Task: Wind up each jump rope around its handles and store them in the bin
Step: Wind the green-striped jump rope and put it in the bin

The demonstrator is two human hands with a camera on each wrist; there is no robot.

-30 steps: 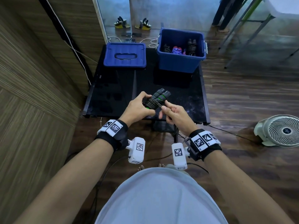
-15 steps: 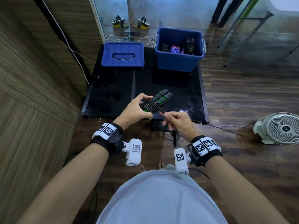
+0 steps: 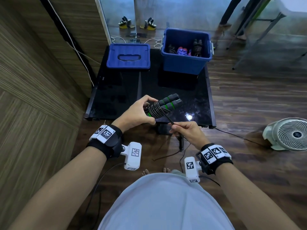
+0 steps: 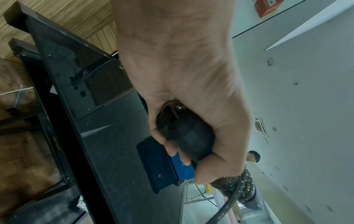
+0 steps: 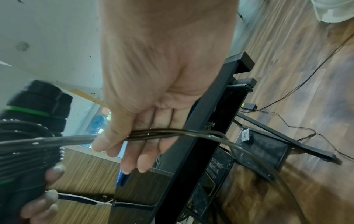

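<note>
Half wound, by the look of it. Gripped the pair of black, green-banded handles [image 3: 167, 102] side by side in the left hand [image 3: 136, 113], fingers [image 3: 146, 98] and thumb curled round the near ends, above the near edge of the black table [image 3: 182, 95]. Pointed the long axis of the handles up and away to the right, roughly toward the blue bin [image 3: 184, 63] at the table's far right corner. Carried a band of tight coils round the middle of the pair, just beyond the left hand's grip.

Pinched the loose cord [image 3: 169, 120] in the right hand [image 3: 186, 132], thumb against curled fingers, just below and to the right of the coils — a short, straight, taut run between the two. Let the remaining length drop from under the right hand toward the floor; could not tell the amount left to wind, though noted a dark loop on the floorboards near the feet.

Judged the next wrap to turn on one relation: cord leaving the coils nearly crosswise to the handles, right hand nearer the body, left hand steadying. Called for a pass over the far side, laid snug beside the last coil. Risked a slack or crossed turn with any drop in tension.

Saw wound ropes [image 3: 182, 51] already lying in the bin, and its lid [image 3: 127, 58] flat on the table to the left — both well apart from the hands.
</note>
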